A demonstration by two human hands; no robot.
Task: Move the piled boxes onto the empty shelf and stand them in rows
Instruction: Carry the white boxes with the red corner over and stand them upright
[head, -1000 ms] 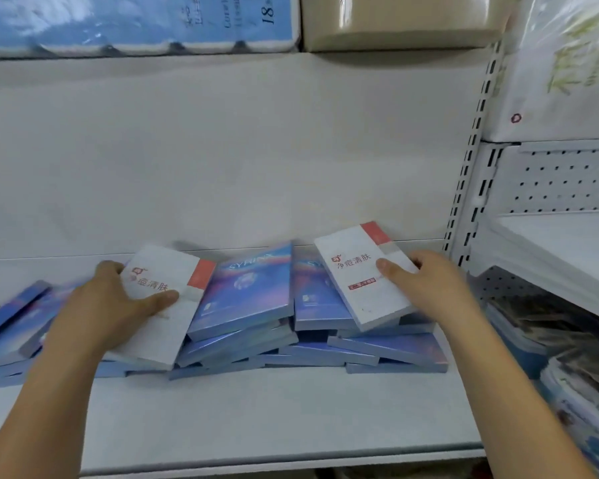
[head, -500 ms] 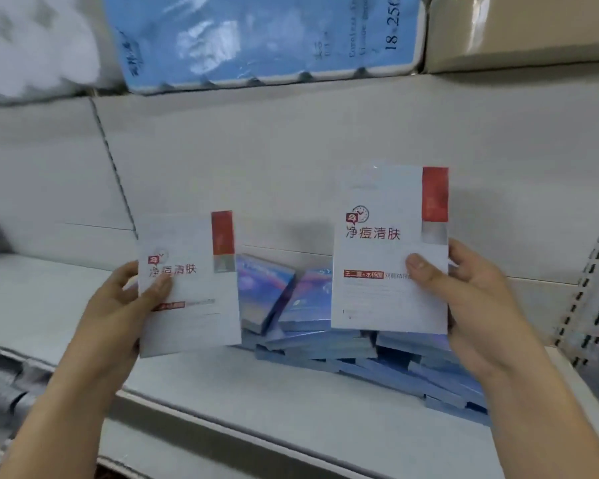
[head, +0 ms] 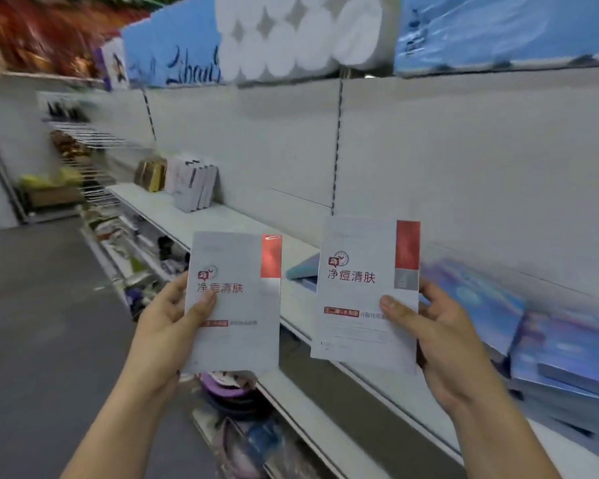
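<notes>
Ahead of the shelf (head: 229,219), both hands are raised, each gripping one white box upright with the printed face toward the camera. The left hand (head: 168,326) presses its thumb across the front of the left white box (head: 236,305), fingers round its left edge. The right hand (head: 443,340) sets its thumb on the front of the right white box (head: 360,295), fingers curled round its right edge. The two boxes are side by side, apart. On the shelf at right lies the pile of blue boxes (head: 550,344), blurred. Farther left along the shelf is a row of standing boxes (head: 194,184). Toilet-roll packs (head: 298,32) sit on the level above.
</notes>
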